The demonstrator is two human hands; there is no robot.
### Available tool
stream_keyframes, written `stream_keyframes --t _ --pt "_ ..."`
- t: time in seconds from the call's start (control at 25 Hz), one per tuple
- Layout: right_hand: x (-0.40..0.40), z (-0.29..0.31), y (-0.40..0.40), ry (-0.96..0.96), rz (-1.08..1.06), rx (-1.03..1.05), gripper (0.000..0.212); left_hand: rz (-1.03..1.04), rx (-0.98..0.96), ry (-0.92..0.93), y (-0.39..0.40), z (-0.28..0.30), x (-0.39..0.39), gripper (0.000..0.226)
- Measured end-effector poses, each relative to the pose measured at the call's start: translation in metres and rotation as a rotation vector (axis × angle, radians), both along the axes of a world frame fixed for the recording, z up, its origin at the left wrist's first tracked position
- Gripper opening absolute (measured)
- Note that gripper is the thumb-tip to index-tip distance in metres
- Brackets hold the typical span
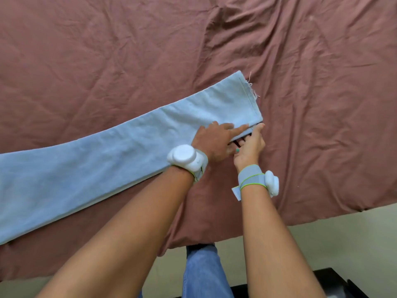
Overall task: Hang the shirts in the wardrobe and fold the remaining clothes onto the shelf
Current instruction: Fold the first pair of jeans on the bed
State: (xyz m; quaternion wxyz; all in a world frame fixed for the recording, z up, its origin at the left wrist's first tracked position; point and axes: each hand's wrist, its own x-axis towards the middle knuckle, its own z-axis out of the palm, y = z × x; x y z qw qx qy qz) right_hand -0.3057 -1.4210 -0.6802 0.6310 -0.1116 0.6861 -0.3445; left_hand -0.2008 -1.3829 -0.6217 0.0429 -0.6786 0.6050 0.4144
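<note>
A pair of light blue jeans [111, 151] lies flat on the bed, legs stacked one on the other, stretching from the lower left to a frayed hem at the centre. My left hand [214, 139] rests palm down on the near edge of the leg close to the hem, its fingers straight. Palm up beside it, my right hand [250, 145] has its fingers slipped under that same edge and its thumb up against the hem corner. No shirts, wardrobe or shelf are in view.
A wrinkled dusty-pink bedsheet [311, 87] covers the bed, whose near edge runs along the lower right. Below it lie pale floor and a dark piece of furniture [335, 282]. My own leg in blue denim [202, 272] stands against the bed.
</note>
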Motion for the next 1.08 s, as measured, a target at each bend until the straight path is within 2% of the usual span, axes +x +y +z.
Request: stream_keyframes --t 0.08,0.16,0.24,0.36,0.52,0.64,0.72,0.88,0.96,1.08 --pt "-0.002 0.003 -0.007 -0.017 -0.036 -0.011 0.038 0.164 -0.091 -0.018 0.006 -0.006 -0.006 0.053" --pt "0.0 0.003 -0.015 0.064 0.065 -0.028 0.034 0.278 -0.161 -0.184 0.015 -0.013 -0.001 0.047" --pt "0.003 0.002 -0.021 0.222 0.16 -0.113 0.034 0.197 -0.085 -0.343 0.026 -0.022 0.009 0.046" --pt "0.005 0.001 -0.029 0.409 0.212 -0.248 0.019 0.091 -0.175 -0.502 0.042 -0.034 0.014 0.033" --pt "0.003 0.006 -0.042 0.676 0.302 -0.37 0.007 -0.082 -0.277 -0.575 0.045 -0.032 0.013 0.027" --pt "0.001 0.005 -0.035 0.687 0.288 -0.336 0.004 -0.088 -0.393 -0.501 0.044 -0.026 0.012 0.03" --pt "-0.001 -0.001 -0.028 0.696 0.239 -0.302 0.01 -0.022 -0.409 -0.463 0.051 -0.03 0.013 0.028" --pt "0.011 -0.002 -0.003 0.709 0.231 -0.176 0.045 0.151 -0.342 -0.452 0.075 -0.046 0.022 0.067" --pt "0.025 0.004 0.021 0.553 0.197 -0.061 0.052 0.255 -0.277 -0.553 0.097 -0.045 0.021 0.072" --pt "0.037 0.0 0.04 0.379 0.236 -0.023 0.033 0.342 -0.164 -0.632 0.131 -0.047 0.023 0.061"
